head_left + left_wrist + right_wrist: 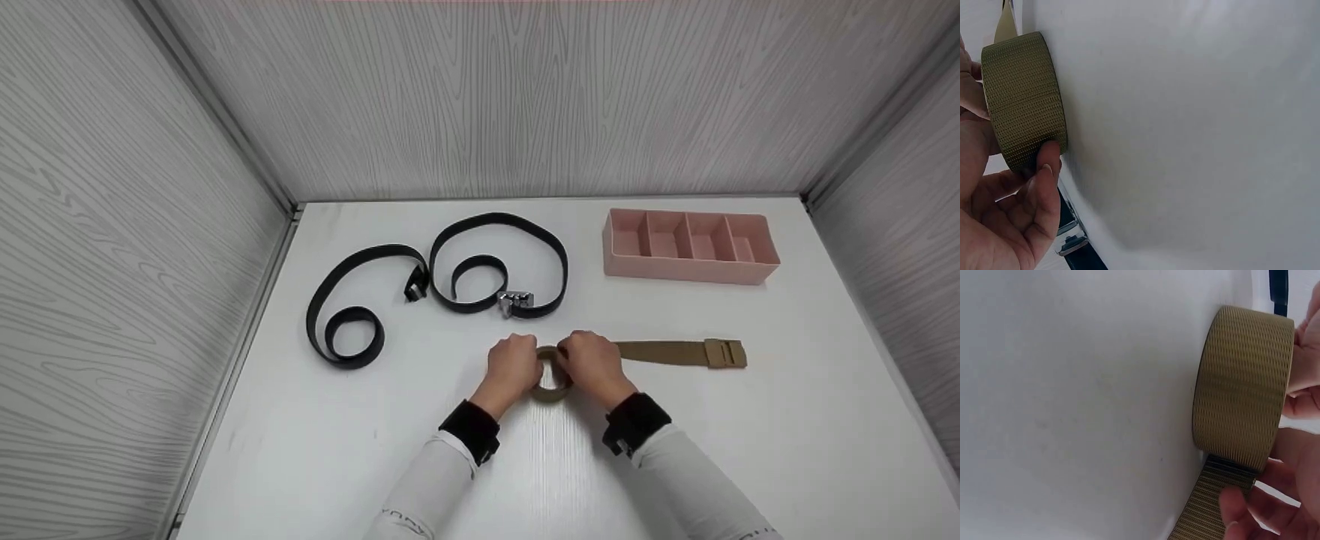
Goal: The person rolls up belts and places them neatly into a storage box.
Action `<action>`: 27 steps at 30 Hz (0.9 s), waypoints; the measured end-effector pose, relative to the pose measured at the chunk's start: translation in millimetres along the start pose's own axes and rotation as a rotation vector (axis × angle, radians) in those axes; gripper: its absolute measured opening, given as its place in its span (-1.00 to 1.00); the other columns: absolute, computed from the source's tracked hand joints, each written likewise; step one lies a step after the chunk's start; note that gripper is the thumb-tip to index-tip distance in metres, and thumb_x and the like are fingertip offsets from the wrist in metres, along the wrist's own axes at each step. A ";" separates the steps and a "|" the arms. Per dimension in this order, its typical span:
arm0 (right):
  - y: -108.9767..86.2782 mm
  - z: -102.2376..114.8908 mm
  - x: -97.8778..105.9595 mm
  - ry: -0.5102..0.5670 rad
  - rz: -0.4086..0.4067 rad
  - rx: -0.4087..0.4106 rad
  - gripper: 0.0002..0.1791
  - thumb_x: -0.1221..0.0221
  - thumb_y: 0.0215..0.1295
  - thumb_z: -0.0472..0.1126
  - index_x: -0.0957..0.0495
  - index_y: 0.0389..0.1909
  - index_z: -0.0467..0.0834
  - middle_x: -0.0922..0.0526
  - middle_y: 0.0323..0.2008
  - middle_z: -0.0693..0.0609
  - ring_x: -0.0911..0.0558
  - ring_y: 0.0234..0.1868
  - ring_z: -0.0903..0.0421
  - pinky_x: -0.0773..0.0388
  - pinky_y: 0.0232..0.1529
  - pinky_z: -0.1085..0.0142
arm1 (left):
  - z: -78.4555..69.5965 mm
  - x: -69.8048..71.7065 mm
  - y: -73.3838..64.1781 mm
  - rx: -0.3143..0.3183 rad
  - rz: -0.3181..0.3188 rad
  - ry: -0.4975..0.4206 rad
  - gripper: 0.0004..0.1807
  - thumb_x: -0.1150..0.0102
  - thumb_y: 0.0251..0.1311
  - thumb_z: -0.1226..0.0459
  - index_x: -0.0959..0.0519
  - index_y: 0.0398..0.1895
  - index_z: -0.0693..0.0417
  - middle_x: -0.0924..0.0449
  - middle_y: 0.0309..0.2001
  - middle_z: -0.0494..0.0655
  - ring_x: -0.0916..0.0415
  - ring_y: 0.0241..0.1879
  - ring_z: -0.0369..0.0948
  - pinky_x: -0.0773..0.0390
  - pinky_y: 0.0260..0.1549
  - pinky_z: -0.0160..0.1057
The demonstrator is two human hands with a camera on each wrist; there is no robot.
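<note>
A tan woven webbing belt point(664, 352) stands on edge in front of me, partly wound into a coil point(1244, 388). My left hand point(514, 367) pinches the left side of the coil, thumb and fingertips at its edge in the left wrist view. On the opposite side my right hand point(592, 364) grips the coil where the straight length leaves it, one finger lying against the strap. That length runs out to the right and ends in a tan buckle point(725, 353). The hands hide part of the coil in the head view.
Behind my hands lie two black belts, a loosely curled one point(319, 289) at left and another point(559, 251) with a silver buckle point(516, 301). A pink tray point(682, 268) with several compartments stands at the back right. Grey wood-grain panels point(495, 105) enclose the white table point(315, 457).
</note>
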State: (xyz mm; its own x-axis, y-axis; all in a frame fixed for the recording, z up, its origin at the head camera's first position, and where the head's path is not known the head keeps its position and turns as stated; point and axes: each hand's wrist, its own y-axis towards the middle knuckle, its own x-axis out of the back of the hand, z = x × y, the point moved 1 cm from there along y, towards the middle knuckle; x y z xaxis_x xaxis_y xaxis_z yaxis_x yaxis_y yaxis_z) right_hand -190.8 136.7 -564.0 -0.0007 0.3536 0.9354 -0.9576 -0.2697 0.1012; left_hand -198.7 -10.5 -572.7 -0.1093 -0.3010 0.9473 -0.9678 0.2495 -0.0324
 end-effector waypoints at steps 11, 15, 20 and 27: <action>-3.2 1.7 1.0 -0.011 0.019 0.024 -0.77 -0.32 0.17 -0.18 -0.54 -0.63 -0.06 -0.54 -0.59 0.03 -0.58 -0.54 -0.02 -0.49 -0.57 0.06 | -2.3 2.9 3.7 -0.072 -0.047 0.057 -0.85 -0.24 0.05 0.33 -0.60 -0.64 0.09 -0.66 -0.50 0.03 -0.63 -0.50 0.03 -0.55 -0.57 -0.05; -3.4 -2.2 6.0 -0.014 0.058 -0.021 -0.75 -0.32 0.13 -0.22 -0.49 -0.66 -0.06 -0.53 -0.61 0.04 -0.56 -0.55 0.01 -0.49 -0.56 0.07 | -4.9 1.1 4.1 -0.050 -0.043 0.021 -0.90 -0.22 0.01 0.37 -0.59 -0.60 0.11 -0.66 -0.48 0.06 -0.64 -0.48 0.04 -0.56 -0.54 -0.06; -2.3 -5.4 3.1 0.005 0.031 0.003 -0.71 -0.28 0.20 -0.29 -0.48 -0.69 -0.06 -0.53 -0.64 0.05 -0.55 -0.57 0.02 -0.48 -0.58 0.08 | -7.2 1.0 4.5 -0.028 -0.010 0.033 -0.94 -0.22 -0.01 0.37 -0.59 -0.56 0.07 -0.67 -0.44 0.03 -0.63 -0.48 0.03 -0.54 -0.57 -0.05; -1.9 -3.0 -2.2 0.034 -0.016 0.102 -0.79 -0.31 0.13 -0.30 -0.57 -0.63 -0.03 -0.55 -0.63 0.09 -0.55 -0.58 0.02 -0.47 -0.59 0.10 | -3.6 1.1 5.5 -0.115 -0.002 0.064 -0.87 -0.28 0.09 0.23 -0.64 -0.57 -0.01 -0.67 -0.43 -0.05 -0.64 -0.45 -0.01 -0.53 -0.58 -0.04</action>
State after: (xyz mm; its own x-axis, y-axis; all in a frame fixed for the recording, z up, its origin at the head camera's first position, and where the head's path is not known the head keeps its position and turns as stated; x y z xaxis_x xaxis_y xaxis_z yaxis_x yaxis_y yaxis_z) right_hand -189.8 139.1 -567.3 0.0030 0.3883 0.9215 -0.9234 -0.3526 0.1515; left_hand -203.3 -6.2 -570.7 -0.0892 -0.2434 0.9658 -0.9352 0.3540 0.0029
